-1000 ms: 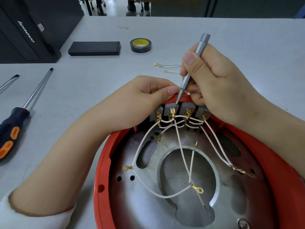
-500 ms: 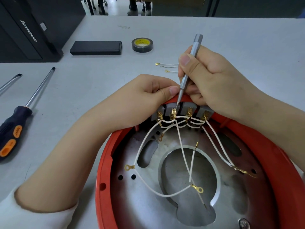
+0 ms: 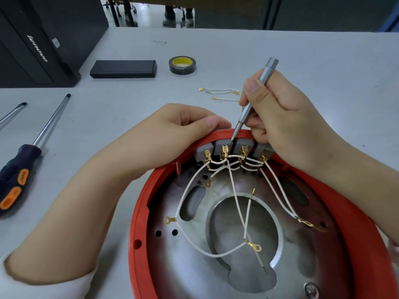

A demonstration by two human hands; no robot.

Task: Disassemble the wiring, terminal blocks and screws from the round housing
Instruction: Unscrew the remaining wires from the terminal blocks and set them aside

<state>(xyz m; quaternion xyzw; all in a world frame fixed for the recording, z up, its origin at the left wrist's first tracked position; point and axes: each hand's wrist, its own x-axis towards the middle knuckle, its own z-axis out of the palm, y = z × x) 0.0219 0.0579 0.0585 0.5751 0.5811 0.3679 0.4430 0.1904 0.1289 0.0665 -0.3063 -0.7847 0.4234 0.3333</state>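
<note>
The round red housing (image 3: 138,234) with a metal plate inside lies in front of me. Grey terminal blocks (image 3: 219,145) sit in a row at its far rim, with gold connectors and white wires (image 3: 235,190) running down across the plate. My right hand (image 3: 287,121) grips a slim silver screwdriver (image 3: 253,98), its tip at the second block from the left. My left hand (image 3: 172,137) curls over the red rim just left of the blocks, thumb at the rim's top.
Two short white wires (image 3: 220,91) lie loose on the grey table behind the hands. A roll of black tape (image 3: 182,65), a black case (image 3: 123,69) and a black computer tower (image 3: 36,42) stand further back. A black-and-orange screwdriver (image 3: 19,173) and another screwdriver's shaft (image 3: 13,113) lie at left.
The silver screwdriver and my right hand have tilted and shifted slightly at the block. My left hand stays on the rim. The wires have not moved.
</note>
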